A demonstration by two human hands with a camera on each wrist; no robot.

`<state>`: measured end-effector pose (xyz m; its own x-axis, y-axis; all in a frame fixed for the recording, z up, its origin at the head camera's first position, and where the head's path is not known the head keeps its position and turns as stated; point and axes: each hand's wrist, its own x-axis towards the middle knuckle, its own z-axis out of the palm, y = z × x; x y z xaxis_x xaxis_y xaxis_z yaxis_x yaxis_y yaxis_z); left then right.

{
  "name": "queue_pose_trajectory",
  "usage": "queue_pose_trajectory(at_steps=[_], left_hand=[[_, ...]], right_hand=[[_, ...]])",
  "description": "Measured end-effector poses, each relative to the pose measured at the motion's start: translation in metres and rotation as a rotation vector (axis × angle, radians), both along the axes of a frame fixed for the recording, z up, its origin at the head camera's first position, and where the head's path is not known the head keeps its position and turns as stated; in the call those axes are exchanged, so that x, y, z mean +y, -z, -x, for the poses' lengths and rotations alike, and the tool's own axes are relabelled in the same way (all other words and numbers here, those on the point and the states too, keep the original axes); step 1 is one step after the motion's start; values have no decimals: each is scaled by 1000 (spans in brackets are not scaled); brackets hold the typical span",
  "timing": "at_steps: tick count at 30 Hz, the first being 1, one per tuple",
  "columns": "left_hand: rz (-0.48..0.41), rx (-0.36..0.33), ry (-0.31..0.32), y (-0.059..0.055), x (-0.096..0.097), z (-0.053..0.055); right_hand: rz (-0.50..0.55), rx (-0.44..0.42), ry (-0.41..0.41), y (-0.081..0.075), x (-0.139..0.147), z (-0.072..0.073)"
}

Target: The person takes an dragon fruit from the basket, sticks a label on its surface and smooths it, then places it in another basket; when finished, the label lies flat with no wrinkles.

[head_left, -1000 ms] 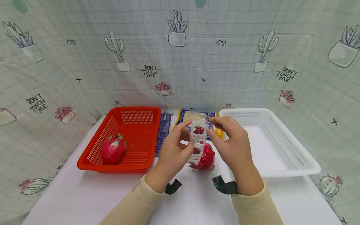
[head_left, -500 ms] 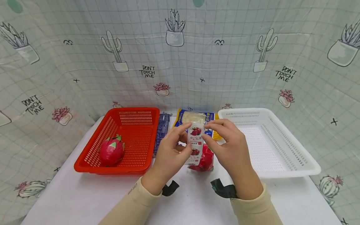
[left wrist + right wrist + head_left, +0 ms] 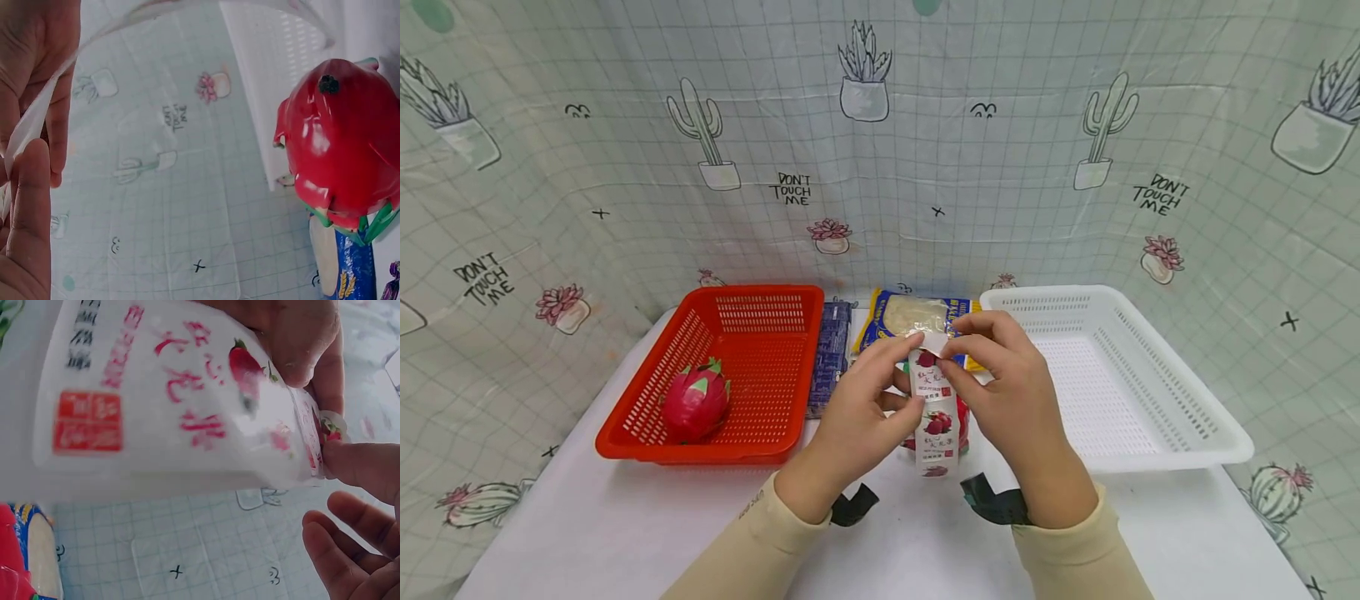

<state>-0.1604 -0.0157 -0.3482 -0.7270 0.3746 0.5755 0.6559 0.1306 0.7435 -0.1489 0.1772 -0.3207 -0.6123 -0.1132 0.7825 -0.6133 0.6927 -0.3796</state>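
A strip of white stickers (image 3: 937,425) printed with dragon fruit pictures and red characters hangs between both hands. My left hand (image 3: 857,408) holds its left edge between thumb and fingers. At the strip's upper right, my right hand (image 3: 1011,375) pinches the top, which is bent over. The right wrist view shows one printed label (image 3: 162,406) up close, with a thumb and finger at the bent end. Behind the strip, a red dragon fruit (image 3: 344,144) is mostly hidden in the head view; the left wrist view shows its glossy skin and green tips.
A red basket (image 3: 767,375) at the left has another dragon fruit (image 3: 696,402) in it. To the right stands a white basket (image 3: 1097,400). Between them at the back lie a blue-and-yellow package (image 3: 887,315) and a dark blue patterned flat item (image 3: 832,342).
The strip now hangs lower and reaches further down in front of the dragon fruit. Its top has been bent over, with the right fingers closed in on it.
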Motion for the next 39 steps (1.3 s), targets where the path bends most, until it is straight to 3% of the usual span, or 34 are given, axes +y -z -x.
queue_pose_trajectory(at_steps=[7, 18, 24, 31, 33, 35, 39], left_hand=[[-33, -102, 23, -1, 0, 0], [-109, -260, 57, -5, -5, 2], [-91, -302, 31, -7, -8, 6], [-75, -356, -8, -10, -9, 8], [-37, -380, -21, -11, -9, 9], [50, -411, 4, -10, -9, 9], [380, -450, 127, -4, -5, 10]], right_hand=[[-12, -15, 20, -1, 1, -2], [24, -16, -17, -3, 3, -3], [32, -40, -6, -3, 3, -4], [74, 3, -6, -5, 5, -3], [108, 15, 2, -5, 7, -3], [162, 16, 10, -7, 9, -3], [263, -6, 27, -9, 12, -3]])
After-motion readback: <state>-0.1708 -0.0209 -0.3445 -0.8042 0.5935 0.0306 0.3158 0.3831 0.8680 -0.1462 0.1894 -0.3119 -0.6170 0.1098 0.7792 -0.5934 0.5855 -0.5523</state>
